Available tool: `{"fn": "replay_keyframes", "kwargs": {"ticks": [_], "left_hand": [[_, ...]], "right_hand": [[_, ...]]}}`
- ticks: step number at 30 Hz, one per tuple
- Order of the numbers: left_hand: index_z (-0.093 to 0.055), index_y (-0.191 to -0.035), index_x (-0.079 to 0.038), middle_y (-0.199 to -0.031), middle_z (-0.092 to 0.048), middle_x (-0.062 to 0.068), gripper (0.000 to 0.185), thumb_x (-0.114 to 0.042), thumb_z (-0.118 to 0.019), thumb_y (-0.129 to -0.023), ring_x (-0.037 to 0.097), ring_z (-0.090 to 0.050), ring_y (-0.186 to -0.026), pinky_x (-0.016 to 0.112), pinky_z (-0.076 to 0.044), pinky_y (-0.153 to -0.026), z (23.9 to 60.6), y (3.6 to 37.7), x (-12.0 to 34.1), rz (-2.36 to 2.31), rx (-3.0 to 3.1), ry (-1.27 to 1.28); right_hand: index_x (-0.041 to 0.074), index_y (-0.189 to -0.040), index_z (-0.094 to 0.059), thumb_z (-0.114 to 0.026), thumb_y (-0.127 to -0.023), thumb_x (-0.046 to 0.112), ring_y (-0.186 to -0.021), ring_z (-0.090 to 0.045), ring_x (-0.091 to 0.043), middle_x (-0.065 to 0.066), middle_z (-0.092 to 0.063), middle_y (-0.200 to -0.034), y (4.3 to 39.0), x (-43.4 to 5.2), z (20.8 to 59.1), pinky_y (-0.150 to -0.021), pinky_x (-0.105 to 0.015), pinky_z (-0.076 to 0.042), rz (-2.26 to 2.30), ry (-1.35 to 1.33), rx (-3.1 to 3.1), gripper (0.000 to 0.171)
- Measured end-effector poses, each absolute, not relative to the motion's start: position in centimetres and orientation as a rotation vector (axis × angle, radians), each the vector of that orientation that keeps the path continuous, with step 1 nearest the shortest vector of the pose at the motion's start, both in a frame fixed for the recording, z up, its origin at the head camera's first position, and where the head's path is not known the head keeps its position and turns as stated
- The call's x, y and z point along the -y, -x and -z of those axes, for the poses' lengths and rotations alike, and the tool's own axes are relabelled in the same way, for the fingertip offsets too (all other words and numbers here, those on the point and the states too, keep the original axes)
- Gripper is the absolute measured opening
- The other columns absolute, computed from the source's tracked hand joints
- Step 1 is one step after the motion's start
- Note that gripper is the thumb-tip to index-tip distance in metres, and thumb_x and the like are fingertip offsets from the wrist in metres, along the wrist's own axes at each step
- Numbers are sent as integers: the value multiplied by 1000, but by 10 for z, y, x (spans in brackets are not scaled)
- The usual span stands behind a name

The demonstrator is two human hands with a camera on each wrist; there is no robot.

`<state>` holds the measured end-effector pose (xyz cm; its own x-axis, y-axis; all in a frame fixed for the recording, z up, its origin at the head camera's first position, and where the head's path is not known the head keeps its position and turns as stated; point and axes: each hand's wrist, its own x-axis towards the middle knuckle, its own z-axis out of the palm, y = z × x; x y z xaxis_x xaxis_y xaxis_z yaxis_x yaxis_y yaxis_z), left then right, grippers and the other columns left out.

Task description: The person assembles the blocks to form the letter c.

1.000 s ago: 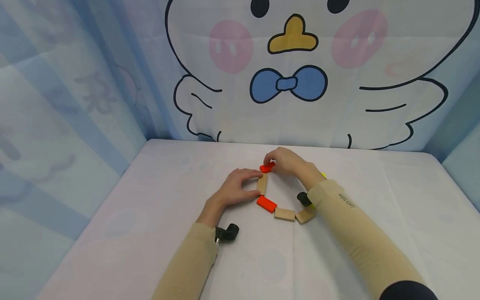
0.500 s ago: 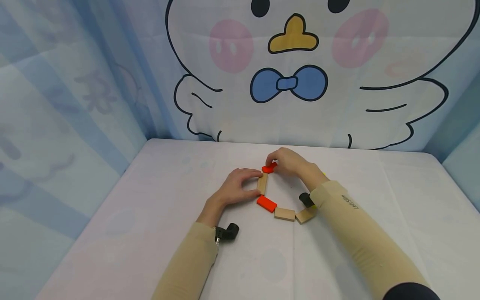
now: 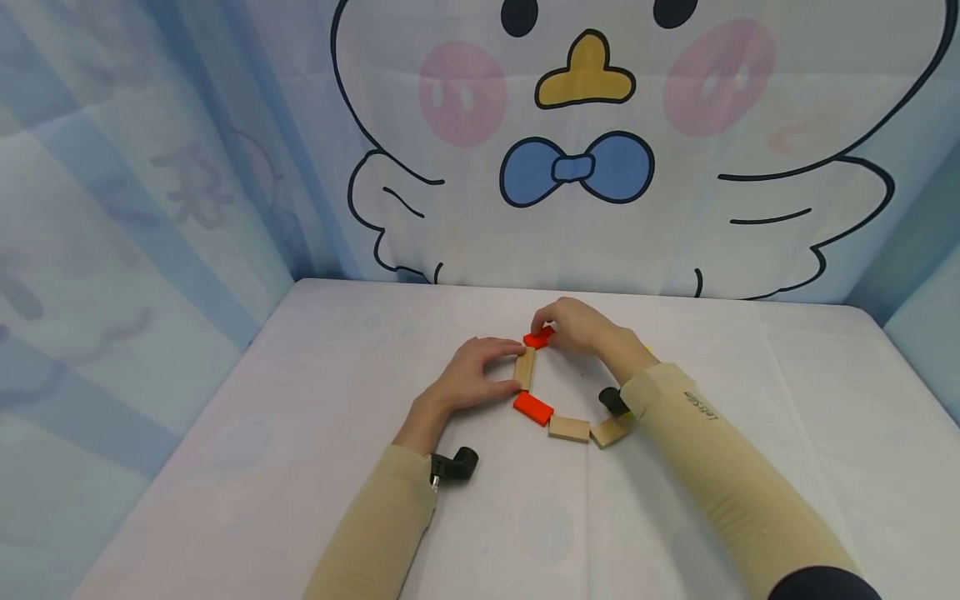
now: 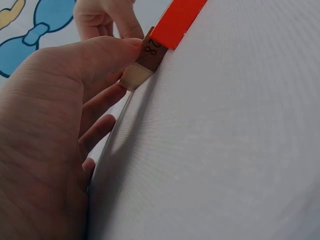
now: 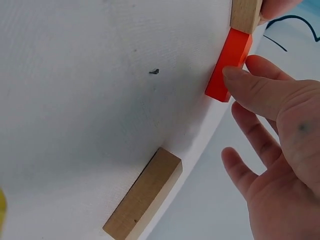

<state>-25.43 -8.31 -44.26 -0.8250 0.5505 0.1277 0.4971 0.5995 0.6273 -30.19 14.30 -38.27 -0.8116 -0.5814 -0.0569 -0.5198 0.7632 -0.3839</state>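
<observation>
My left hand (image 3: pixel 471 373) has its thumb and fingertips at the two ends of a plain wooden block (image 3: pixel 525 367); in the left wrist view that wooden block (image 4: pixel 145 62) bears dark marks like a number. At its far end is a red block (image 3: pixel 537 338), pinched by my right hand (image 3: pixel 576 323). From the right wrist, this red block (image 5: pixel 230 62) meets the end of the wooden one, with the thumb on its side. A second red block (image 3: pixel 533 408) lies at the near end of the wooden block, angled to the right.
Two more wooden blocks, one in front (image 3: pixel 569 429) and one to its right (image 3: pixel 611 430), continue the curve. Another wooden block (image 5: pixel 145 195) lies beyond the right hand. Yellow (image 5: pixel 2 205) peeks in at the edge. A printed cloth (image 3: pixel 577 242) hangs behind the table.
My right hand has shifted slightly to the right along with the far red block. The left hand and the other blocks have stayed in place.
</observation>
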Motion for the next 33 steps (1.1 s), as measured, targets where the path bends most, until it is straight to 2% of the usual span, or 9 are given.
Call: {"fn": "replay_keyframes", "kwargs": {"ticks": [7,16,33], "left_hand": [[-62,-139,-16,-142,-58,3,52,-28,-74,-90,23,-44,-135,47,-18,-120,444,255,83,-1041,-2741,-919],[-62,-140,-18,-143,-57,2,52,-30,-73,-91,22,-44,-136,48,-16,-120,443,255,83,-1038,-2730,-906],[-62,-140,-16,-143,-57,4,52,-28,-73,-90,23,-44,-136,47,-18,-120,444,255,84,-1038,-2739,-938]], "right_hand": [[10,-109,-74,-67,-93,-1,-112,-57,-33,-8,-69,-114,300,-148,380,-104,-50,-44,588,805,-2786,21],[10,-126,-69,-68,-96,12,-122,-50,-36,-16,-60,-131,292,-165,364,-103,-55,-43,670,609,-2779,30],[6,-129,-66,-68,-95,16,-121,-49,-39,-20,-58,-133,287,-205,364,-102,-59,-43,680,509,-2783,36]]}}
